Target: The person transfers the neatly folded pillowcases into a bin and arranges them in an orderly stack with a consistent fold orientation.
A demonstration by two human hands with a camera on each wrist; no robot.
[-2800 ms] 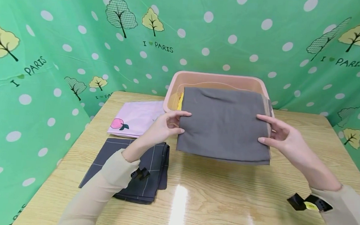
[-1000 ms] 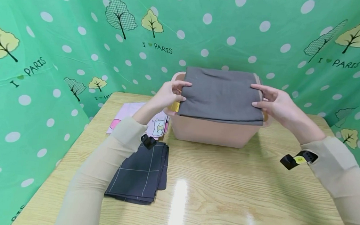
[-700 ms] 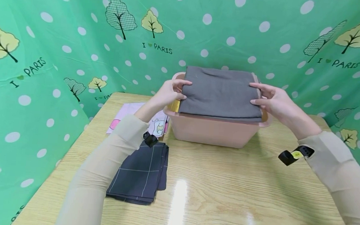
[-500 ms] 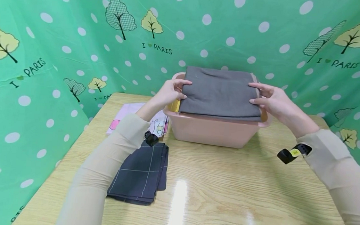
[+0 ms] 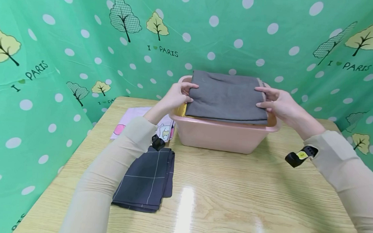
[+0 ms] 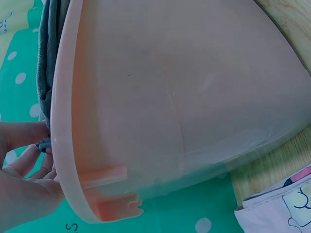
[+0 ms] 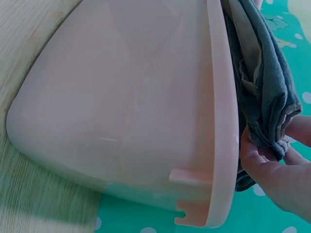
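head view: both hands (image 5: 174,96) (image 5: 280,105) pinch a folded grey cloth (image 5: 225,97) over the pink bin (image 5: 215,136), which holds something yellow (image 5: 183,110).
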